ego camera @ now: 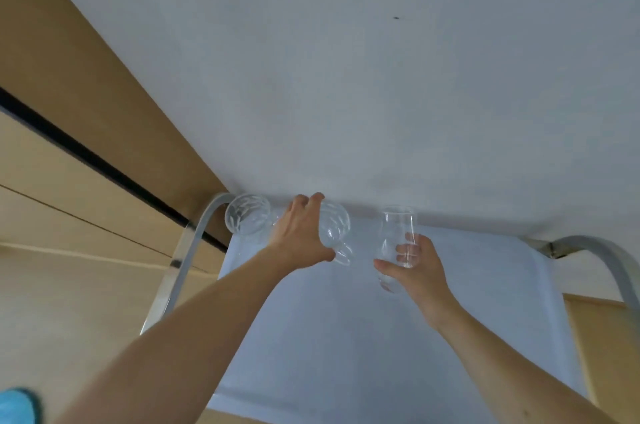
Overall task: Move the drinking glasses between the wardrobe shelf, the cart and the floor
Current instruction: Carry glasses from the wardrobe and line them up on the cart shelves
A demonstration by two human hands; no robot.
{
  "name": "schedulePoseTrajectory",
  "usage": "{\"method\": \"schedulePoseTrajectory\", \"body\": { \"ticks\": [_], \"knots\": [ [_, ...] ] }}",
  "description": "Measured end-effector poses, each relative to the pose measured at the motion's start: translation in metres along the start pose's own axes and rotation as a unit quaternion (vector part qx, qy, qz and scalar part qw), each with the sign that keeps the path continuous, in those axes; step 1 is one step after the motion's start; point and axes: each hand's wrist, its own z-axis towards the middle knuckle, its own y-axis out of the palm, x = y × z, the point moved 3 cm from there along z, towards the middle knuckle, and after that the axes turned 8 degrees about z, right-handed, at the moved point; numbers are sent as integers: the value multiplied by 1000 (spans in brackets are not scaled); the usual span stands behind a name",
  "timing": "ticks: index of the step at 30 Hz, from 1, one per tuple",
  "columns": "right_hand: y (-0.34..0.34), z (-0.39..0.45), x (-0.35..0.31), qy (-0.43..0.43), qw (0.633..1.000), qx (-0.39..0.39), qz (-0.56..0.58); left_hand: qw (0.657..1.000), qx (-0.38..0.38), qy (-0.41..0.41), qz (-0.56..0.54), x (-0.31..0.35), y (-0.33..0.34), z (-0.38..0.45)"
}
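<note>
Glasses: clear, smooth, likely fragile and slippery (best taken round the body).
Etched glass: stands free, far left on cart.
Left hand: grip curled round patterned glass.
Right hand: grip wrapped around tall glass, above the cart.
</note>
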Motion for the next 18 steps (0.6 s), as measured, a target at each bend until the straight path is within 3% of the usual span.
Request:
{"method": "schedulePoseTrajectory", "body": {
  "ticks": [5, 18],
  "knots": [
    [3, 12, 1, -8, 1000, -8, 7, 997, 23, 2, 80, -7, -2, 24],
    [18, 20, 10, 2, 999, -39, 26, 988, 22, -19, 153, -27, 10, 32]
  ]
}}
